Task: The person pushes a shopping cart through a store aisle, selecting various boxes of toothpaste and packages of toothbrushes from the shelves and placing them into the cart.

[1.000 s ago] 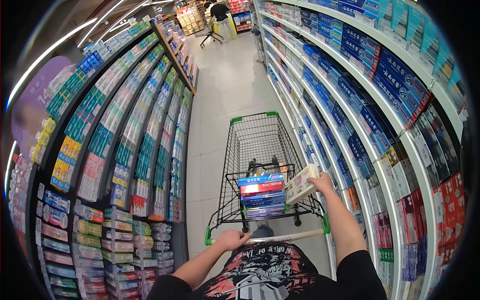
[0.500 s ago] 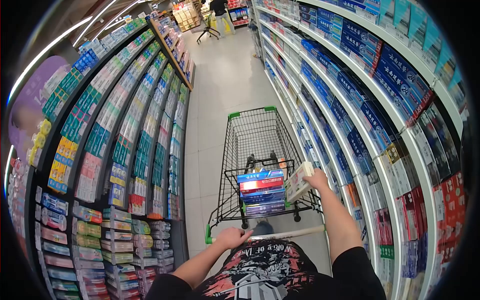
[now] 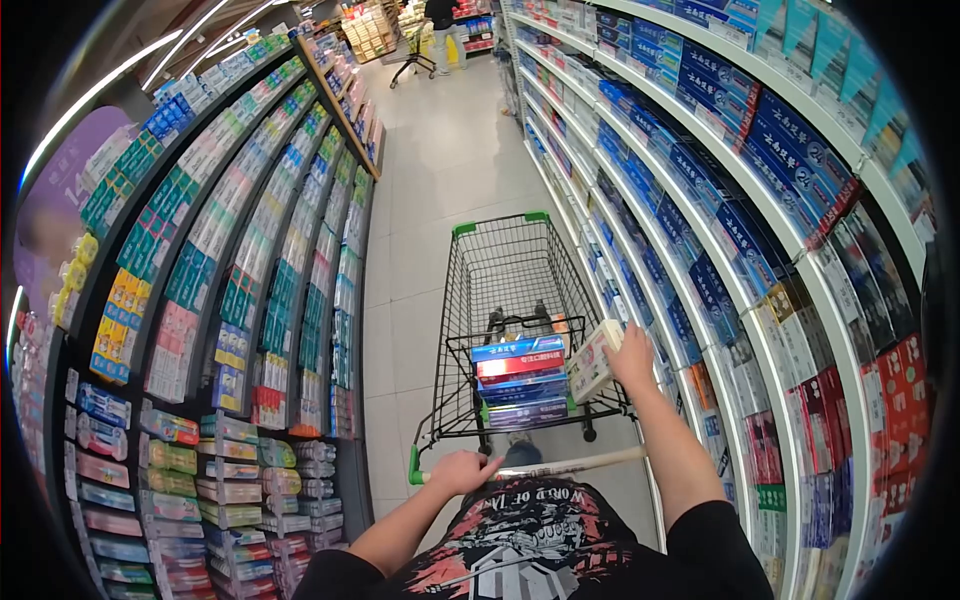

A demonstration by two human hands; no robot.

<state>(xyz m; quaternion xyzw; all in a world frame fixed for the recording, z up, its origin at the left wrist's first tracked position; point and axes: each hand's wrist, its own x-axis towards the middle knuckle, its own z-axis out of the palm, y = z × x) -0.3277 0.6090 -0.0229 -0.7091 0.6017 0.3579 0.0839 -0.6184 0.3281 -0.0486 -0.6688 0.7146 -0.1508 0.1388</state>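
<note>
My left hand (image 3: pixel 465 472) is closed around the left part of the pale handlebar (image 3: pixel 580 464) of a black wire cart (image 3: pixel 520 258) with green corners. My right hand (image 3: pixel 629 358) grips the upper right end of a cream-coloured box (image 3: pixel 594 364), which is tilted at the right side of the cart's near end. Just left of that box, a stack of blue, red and purple boxes (image 3: pixel 520 380) sits in the near part of the cart. The fingertips of my right hand are partly hidden behind the cream box.
Shelves of toothpaste boxes (image 3: pixel 200 215) line the left side, with hanging packs (image 3: pixel 215 490) low down. Tall shelves of blue boxes (image 3: pixel 720 210) run close along the right. Far up the aisle stand a person (image 3: pixel 443 30) and another cart (image 3: pixel 412 68).
The near cart's frame and the shelves have shifted slightly in view. My right hand has moved a little left and up relative to the cream box, its fingers now more raised.
</note>
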